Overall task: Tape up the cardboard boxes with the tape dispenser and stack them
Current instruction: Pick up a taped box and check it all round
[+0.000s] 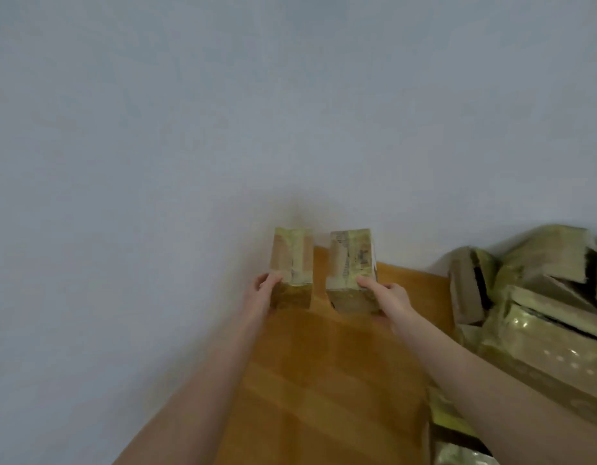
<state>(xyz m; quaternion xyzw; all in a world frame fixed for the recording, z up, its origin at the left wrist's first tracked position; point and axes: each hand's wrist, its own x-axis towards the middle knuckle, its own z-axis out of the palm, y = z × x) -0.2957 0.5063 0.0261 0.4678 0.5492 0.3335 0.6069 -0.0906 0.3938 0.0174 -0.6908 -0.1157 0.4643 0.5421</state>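
Note:
Two small cardboard boxes covered in yellowish tape stand side by side by the wall, a narrow gap between them. My left hand (262,292) grips the left box (292,263) at its near left corner. My right hand (387,302) grips the right box (350,265) at its near right corner, fingers on top and thumb lower on the near side. Both arms reach forward over the wooden floor (324,380). Whether the boxes touch the floor is unclear in the blur. No tape dispenser shows.
A heap of several taped cardboard boxes (538,307) lies at the right, some with open flaps. A plain grey-white wall (190,129) fills the upper and left part of the view.

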